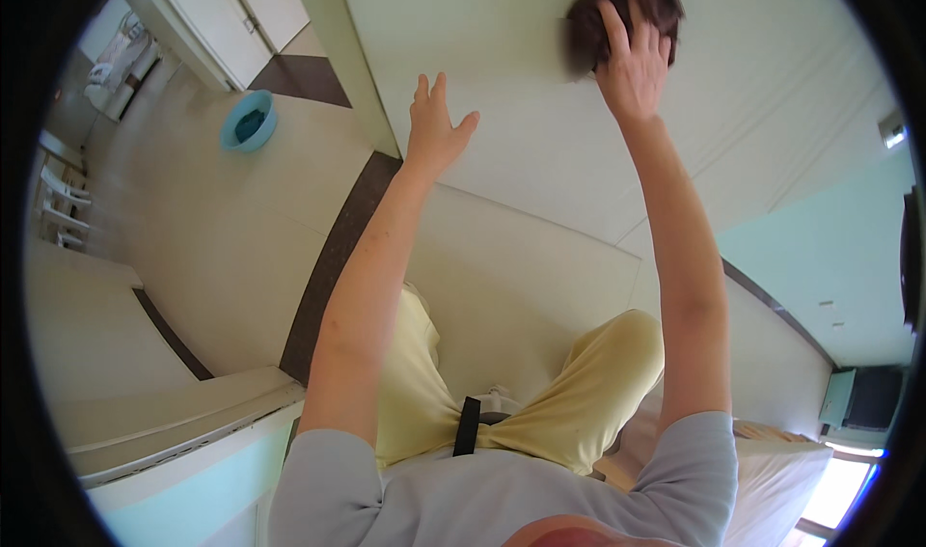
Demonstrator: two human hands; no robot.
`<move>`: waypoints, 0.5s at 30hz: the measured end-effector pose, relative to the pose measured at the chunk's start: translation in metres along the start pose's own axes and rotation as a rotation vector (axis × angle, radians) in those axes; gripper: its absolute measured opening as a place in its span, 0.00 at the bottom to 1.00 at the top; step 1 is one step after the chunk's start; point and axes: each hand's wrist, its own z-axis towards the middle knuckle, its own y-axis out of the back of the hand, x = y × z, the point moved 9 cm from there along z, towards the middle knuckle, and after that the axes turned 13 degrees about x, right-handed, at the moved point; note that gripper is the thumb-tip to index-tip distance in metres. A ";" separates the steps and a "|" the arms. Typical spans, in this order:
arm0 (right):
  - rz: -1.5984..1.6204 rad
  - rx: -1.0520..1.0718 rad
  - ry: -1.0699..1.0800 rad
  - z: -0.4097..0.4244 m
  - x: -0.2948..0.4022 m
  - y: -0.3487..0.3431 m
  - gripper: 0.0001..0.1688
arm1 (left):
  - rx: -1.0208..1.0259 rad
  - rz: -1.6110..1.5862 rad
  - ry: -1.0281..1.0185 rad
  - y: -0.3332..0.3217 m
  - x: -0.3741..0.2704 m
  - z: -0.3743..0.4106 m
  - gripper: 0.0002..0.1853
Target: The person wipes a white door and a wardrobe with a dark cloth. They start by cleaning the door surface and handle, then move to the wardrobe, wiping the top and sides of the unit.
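A dark brown cloth (579, 37), bunched and partly blurred, is under my right hand (636, 73), against the flat white door panel (521, 55). The fingers of that hand are spread over the cloth and hold it. My left hand (438, 124) is raised near the panel's left edge beside the pale door frame (329, 33). It holds nothing, and its thumb and fingers are apart. Whether its fingertips touch the panel I cannot tell. Both arms reach forward above my bent, yellow-trousered knees (618, 344).
A light blue basin (230, 131) with dark wet-looking cloth stands on the tiled floor (282, 192) beyond the dark threshold strip (325, 279). White chairs (65, 192) are at far left. A metal door handle (893, 129) shows at right; a covered bed (774, 482) is behind at lower right.
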 end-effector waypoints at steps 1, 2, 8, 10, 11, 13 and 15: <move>0.031 -0.053 0.064 0.026 0.017 0.001 0.32 | -0.036 -0.045 0.012 0.011 0.008 0.005 0.43; 0.004 0.043 0.068 0.050 0.036 -0.009 0.29 | -0.075 -0.086 0.028 0.022 0.019 0.006 0.43; 0.072 0.139 0.291 0.145 0.157 -0.077 0.37 | -0.164 -0.173 0.082 0.046 0.058 0.009 0.42; 0.063 0.275 0.424 0.142 0.196 -0.123 0.36 | -0.225 -0.152 0.093 0.053 0.067 0.012 0.41; 0.095 0.413 0.516 0.132 0.213 -0.146 0.36 | -0.253 -0.141 0.100 0.055 0.072 0.011 0.40; -0.137 0.501 0.667 0.099 0.240 -0.162 0.27 | -0.284 -0.171 0.099 0.062 0.078 0.009 0.39; -0.210 0.581 0.794 0.065 0.235 -0.183 0.30 | -0.298 -0.170 0.075 0.065 0.075 0.008 0.38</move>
